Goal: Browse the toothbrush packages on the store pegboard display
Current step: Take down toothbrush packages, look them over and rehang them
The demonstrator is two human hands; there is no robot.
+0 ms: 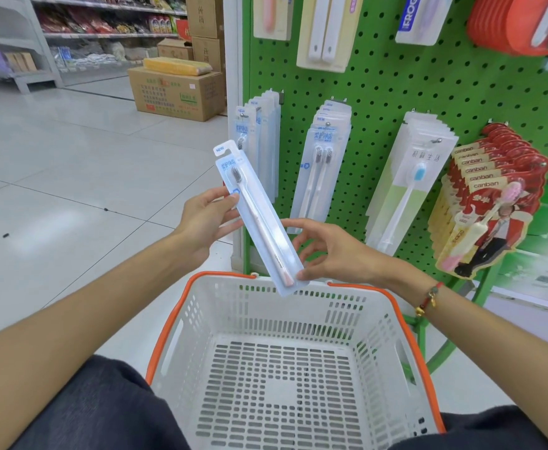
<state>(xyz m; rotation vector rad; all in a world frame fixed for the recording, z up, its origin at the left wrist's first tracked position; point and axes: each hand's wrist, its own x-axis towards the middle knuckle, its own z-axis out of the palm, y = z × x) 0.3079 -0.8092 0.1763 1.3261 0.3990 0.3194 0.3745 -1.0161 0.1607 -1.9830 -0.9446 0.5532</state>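
A long clear toothbrush package (259, 222) with a pale pink brush and a blue "NEW" header is held tilted in front of the green pegboard (428, 102). My left hand (206, 219) grips its upper part from the left. My right hand (328, 251) pinches its lower end. On the pegs hang several stacks: single-brush packs (261, 141), twin-brush packs (323, 164), blue-headed brush packs (406, 183) and red "canban" packs (490, 203).
A white shopping basket with orange handles (380, 319) sits on my lap just below the package. Cardboard boxes (175, 92) stand on the tiled floor to the left, with stocked shelves (103, 27) behind. More packages (328, 30) hang higher on the pegboard.
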